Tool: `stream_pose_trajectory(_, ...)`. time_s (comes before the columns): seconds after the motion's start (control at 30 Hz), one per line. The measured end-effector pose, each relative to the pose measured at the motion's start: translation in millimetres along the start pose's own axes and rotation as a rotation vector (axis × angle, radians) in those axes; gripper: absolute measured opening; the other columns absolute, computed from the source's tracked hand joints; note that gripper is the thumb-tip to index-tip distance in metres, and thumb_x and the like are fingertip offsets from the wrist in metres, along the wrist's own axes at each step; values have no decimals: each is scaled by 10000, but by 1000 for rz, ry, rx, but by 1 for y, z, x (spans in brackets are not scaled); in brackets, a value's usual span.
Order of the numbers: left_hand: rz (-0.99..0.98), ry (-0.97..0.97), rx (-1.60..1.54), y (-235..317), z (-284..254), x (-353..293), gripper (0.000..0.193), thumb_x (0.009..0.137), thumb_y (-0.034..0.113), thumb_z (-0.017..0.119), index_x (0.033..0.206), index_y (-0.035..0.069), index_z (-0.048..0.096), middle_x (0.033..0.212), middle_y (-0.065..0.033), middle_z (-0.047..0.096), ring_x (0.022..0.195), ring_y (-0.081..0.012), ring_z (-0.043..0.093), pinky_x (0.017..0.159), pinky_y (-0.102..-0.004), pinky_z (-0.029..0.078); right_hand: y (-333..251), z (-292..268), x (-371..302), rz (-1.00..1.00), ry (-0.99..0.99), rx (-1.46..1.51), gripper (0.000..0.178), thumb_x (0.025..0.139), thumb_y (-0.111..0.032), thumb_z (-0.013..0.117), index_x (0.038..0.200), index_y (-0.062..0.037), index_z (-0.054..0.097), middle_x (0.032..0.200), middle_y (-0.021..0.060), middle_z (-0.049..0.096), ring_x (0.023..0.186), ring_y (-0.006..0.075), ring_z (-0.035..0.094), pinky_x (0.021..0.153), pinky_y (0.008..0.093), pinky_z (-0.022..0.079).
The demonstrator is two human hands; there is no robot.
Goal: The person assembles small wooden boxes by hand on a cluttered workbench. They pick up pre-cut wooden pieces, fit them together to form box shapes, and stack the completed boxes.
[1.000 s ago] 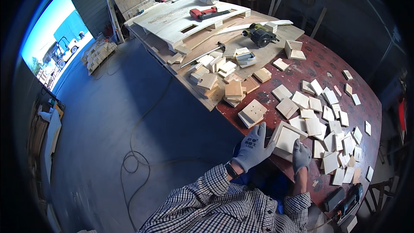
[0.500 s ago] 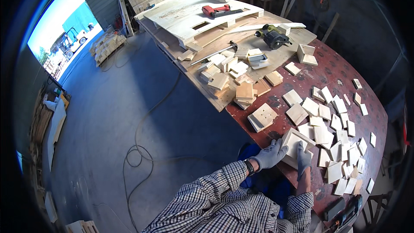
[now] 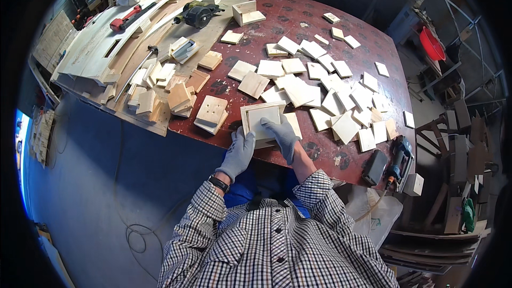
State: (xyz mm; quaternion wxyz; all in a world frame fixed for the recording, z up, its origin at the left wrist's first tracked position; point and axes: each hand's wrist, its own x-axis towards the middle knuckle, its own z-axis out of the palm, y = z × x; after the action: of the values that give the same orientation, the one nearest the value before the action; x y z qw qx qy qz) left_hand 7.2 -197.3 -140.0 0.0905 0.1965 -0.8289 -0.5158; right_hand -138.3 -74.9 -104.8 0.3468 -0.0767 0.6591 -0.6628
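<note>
A dim workshop surrounds the person, its grey-blue floor [image 3: 80, 181] filling the lower left. Across it stands a red table [image 3: 368, 32], glossy, patterned with dark round marks and flecked with pale chips. A bare wooden sheet [image 3: 221, 29] covers its far left part, bearing a whitish panel [image 3: 90, 48] with cut-out openings. Beyond the right end sits a red basin [image 3: 431, 44] (vivid among the dull timber). A dark power tool [image 3: 400, 160] lies at the table's right corner; a red nail gun [image 3: 127, 18] rests on the panel. Pale wooden squares [image 3: 298, 90] spread over the middle — many overlapping.

The open wooden box [image 3: 261, 113] is at the table's near edge; whether it rests there or is lifted, I cannot tell. The gloved left hand [image 3: 238, 154] holds its near left corner between thumb and fingers. The gloved right hand [image 3: 282, 137] reaches over its right side, a digit on the inner panel — how firmly it grips, I cannot tell.
</note>
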Motion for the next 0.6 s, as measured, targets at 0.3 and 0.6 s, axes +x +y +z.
stream_pose_trajectory(0.3, -31, 222, 273, 19, -13, 5, 503, 1124, 381, 433, 1346, -50, 565, 1186, -281, 614, 1037, -488, 657, 903, -555, 533, -57, -86, -92, -293, 340, -210, 700, 919, -237, 810, 1482, 38, 499, 1242, 160, 663, 1093, 230, 685, 911, 367, 590)
stream_pose_trajectory(0.6, -118, 258, 183, -17, -52, 36, 506, 1138, 384, 419, 1184, -72, 634, 1134, -308, 655, 1016, -451, 683, 922, -516, 549, -43, -88, -144, -459, 303, -1202, 853, 872, -289, 813, 1568, 7, 418, 1368, 258, 579, 1203, 435, 602, 1061, 499, 488)
